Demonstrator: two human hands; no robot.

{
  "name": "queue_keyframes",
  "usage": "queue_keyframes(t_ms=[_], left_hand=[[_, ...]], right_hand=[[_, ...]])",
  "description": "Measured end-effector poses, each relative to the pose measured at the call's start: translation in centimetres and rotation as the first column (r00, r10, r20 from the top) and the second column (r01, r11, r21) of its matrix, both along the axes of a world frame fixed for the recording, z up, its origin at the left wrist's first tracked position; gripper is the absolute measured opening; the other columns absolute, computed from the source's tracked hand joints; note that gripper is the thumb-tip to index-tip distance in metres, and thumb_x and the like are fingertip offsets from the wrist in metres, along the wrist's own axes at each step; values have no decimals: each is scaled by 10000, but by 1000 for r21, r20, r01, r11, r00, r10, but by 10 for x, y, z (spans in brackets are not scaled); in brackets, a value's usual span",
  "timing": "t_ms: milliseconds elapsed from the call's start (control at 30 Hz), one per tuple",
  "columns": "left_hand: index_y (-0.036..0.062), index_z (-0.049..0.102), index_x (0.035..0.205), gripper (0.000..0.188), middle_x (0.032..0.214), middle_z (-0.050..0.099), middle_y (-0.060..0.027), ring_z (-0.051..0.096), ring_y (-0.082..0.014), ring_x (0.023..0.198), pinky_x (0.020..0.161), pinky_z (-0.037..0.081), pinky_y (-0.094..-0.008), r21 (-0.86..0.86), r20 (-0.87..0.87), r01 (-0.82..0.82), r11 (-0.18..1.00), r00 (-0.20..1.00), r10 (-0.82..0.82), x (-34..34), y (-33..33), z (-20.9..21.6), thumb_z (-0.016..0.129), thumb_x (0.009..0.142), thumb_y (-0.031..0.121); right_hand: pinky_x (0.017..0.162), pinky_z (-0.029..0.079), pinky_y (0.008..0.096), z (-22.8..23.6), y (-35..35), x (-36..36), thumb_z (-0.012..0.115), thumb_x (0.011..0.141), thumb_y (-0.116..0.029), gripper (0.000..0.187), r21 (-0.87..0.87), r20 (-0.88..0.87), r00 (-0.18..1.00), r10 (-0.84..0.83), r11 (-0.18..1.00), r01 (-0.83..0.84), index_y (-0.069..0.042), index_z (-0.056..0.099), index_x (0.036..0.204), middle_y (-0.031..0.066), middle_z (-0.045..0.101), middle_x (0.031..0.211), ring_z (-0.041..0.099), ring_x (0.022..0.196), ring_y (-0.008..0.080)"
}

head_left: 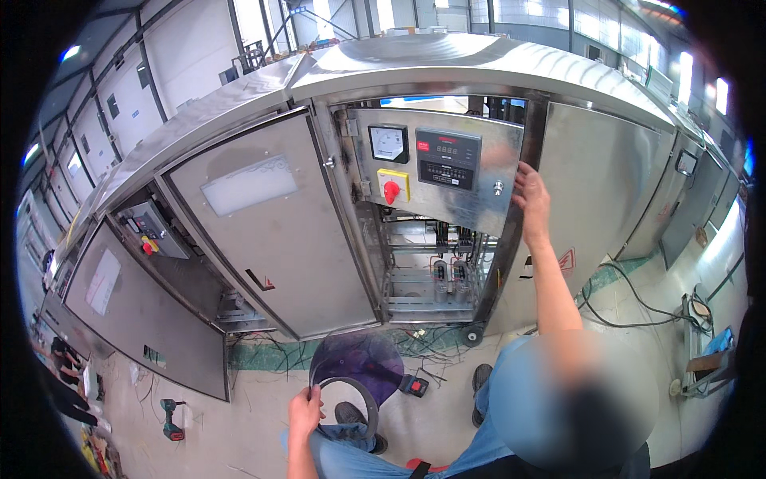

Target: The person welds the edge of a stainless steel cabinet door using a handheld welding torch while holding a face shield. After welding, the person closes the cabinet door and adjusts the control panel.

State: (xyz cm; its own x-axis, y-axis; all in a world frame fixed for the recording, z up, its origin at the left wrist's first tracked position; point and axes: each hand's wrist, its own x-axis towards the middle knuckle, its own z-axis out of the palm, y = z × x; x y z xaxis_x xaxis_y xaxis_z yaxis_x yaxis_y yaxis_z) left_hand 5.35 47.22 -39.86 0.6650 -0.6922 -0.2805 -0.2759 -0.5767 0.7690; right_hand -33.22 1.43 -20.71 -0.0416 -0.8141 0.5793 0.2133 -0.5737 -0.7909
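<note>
My right hand (533,203) is at the right edge of a hinged metal panel door (499,164), its fingers curled round that edge. The panel carries a dial meter (388,144), a dark digital controller (448,158), a red rotary switch on a yellow plate (392,188) and a lock. My left hand (305,411) is closed on the rim of a round, see-through, purple-tinted piece (355,355), low in front of the cabinet; its exact kind is unclear. A dark power tool with a red-and-black battery (415,385) shows beside it, partly seen through the tint.
Wiring and cylindrical parts (449,275) fill the cabinet below the panel. A tall grey door (267,231) stands to the left, another open door (152,311) farther left. A cordless drill (171,421) stands on the floor. Black cables (638,319) and a metal cart (706,359) lie right.
</note>
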Motion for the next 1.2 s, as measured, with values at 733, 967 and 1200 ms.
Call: queue_keyframes(t_ms=[733, 967, 1200], left_hand=[[-88, 667, 1009, 513, 757, 701, -153, 692, -218, 527, 518, 537, -361, -69, 26, -16, 997, 999, 18, 4, 36, 0, 541, 1068, 406], [-87, 670, 986, 509, 761, 702, -165, 688, -216, 516, 514, 539, -362, -106, 113, 51, 993, 993, -39, 0, 31, 1, 537, 1069, 396], [-42, 700, 956, 490, 701, 695, -154, 701, -256, 536, 576, 544, -400, -109, 60, -16, 994, 998, 22, 6, 23, -9, 537, 1059, 408]], right_hand=[[617, 534, 261, 72, 205, 147, 593, 1001, -115, 602, 109, -53, 833, 551, 832, -543, -62, 373, 1560, 123, 725, 927, 629, 620, 122], [488, 424, 229, 121, 126, 72, 568, 1065, -212, 583, -185, 680, 732, -49, 954, 236, -60, 339, 1579, 91, 692, 873, 523, 577, 76], [700, 572, 357, 63, 158, 306, 686, 947, -354, 350, 252, -898, 169, 406, 790, -559, -48, 754, 1103, 67, 714, 851, 676, 751, 199]])
